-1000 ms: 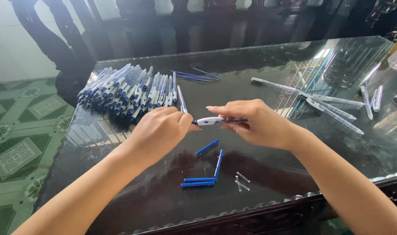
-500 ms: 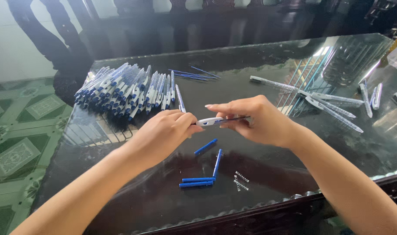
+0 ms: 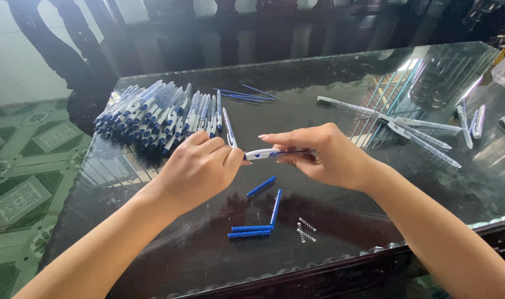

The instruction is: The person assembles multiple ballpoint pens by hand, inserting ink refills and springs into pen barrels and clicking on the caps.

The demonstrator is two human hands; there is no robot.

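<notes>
A white and blue pen sits held level above the middle of the dark glass table, gripped at both ends. The left hand has its fingers curled tight round the blue tip end, and the right hand pinches the clear barrel between thumb and fingers, forefinger stretched out along the top. Compared with a second ago the two hands have barely shifted: they have closed in a little and the pen stays put between them, so the work on this one pen looks to be still under way, not finished. Directly below the pen, on the glass, lie loose blue refill tubes, two more side by side near the table's front edge, and a few small metal springs just beside them. Farther off to the left is a large pile of finished pens, white and blue. To the right lie clear pen barrels scattered singly. No box or tray is clearly visible; a pale container edge may show at the far right corner, but its contents cannot be made out.
</notes>
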